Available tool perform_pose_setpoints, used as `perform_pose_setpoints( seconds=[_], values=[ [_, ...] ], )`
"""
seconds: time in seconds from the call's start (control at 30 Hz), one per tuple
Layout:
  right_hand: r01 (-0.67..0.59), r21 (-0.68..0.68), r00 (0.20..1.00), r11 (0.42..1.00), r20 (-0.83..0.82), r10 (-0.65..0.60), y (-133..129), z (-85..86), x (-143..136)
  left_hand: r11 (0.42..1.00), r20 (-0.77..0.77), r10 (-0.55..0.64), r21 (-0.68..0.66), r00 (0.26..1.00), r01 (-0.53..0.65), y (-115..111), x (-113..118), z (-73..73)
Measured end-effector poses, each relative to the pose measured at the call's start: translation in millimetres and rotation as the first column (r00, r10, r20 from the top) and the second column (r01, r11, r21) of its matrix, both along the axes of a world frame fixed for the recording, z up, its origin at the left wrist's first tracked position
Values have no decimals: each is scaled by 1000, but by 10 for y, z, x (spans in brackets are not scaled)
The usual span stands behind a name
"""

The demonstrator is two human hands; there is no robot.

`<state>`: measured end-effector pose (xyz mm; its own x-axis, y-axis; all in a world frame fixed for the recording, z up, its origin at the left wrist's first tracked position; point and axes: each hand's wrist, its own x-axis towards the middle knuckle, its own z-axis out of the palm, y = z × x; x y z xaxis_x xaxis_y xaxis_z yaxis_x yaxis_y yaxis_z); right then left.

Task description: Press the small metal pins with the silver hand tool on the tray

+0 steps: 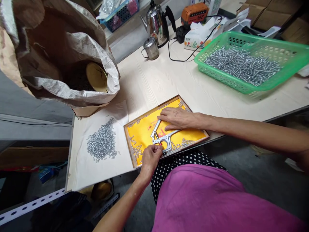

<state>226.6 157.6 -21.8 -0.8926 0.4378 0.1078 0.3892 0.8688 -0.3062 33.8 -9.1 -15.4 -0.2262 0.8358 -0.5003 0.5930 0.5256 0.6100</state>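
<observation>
A shallow tray (145, 115) lined with yellow sheet lies at the table's front edge, with small metal pins along its sides. On it rests a silver hand tool (165, 139) with two long handles. My right hand (175, 118) is over the handles, its fingers curved around them. At the tool's near end, my left hand (152, 156) has its fingers pinched together; what they hold, if anything, is too small to tell. Left of the tray, a heap of metal pins (101, 141) sits on a white cloth (78, 167).
A green basket (224, 79) of metal pins stands at the right. A large open sack (96, 104) is at the left. Toward the back are a steel kettle (158, 24), a lidded cup (151, 50), an orange battery (195, 14) with a black cable and a tissue pack (193, 41).
</observation>
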Motion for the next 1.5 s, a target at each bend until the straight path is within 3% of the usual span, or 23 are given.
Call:
perform_pose_setpoints(
  seconds=[0.5, 0.83, 0.9, 0.97, 1.03, 1.13, 1.23, 1.33, 1.5],
  values=[
    [-46, 39, 998, 998, 34, 45, -116, -139, 235, 1000, 30, 26, 15, 999, -27, -25, 19, 39],
    [-5, 49, 998, 999, 67, 1, -191, 36, 218, 1000, 41, 19, 1, 999, -19, -23, 8, 30],
    [-2, 38, 998, 999, 57, 0, -209, 38, 219, 1000, 3, -27, -8, 1000, 27, -31, -3, 73],
    [10, 15, 999, 1000, 52, -10, -233, 32, 205, 995, -128, -69, 61, 989, 77, -20, 6, 150],
    [27, 7, 999, 1000, 33, -27, -262, 31, 153, 964, -309, -100, 204, 946, 169, 40, 37, 233],
    [45, 14, 999, 999, -21, -44, -292, 46, 8, 840, -504, -225, 334, 834, 428, 252, 82, 299],
    [60, 3, 998, 998, -3, -60, -282, 59, -121, 729, -579, -418, 246, 700, 638, 528, 63, 283],
    [66, -1, 995, 998, 71, -65, -253, 65, -118, 675, -572, -563, 98, 597, 731, 706, 8, 248],
    [82, 27, 993, 996, 82, -84, -291, 99, 17, 616, -622, -587, 71, 517, 785, 744, 44, 214]
  ],
)
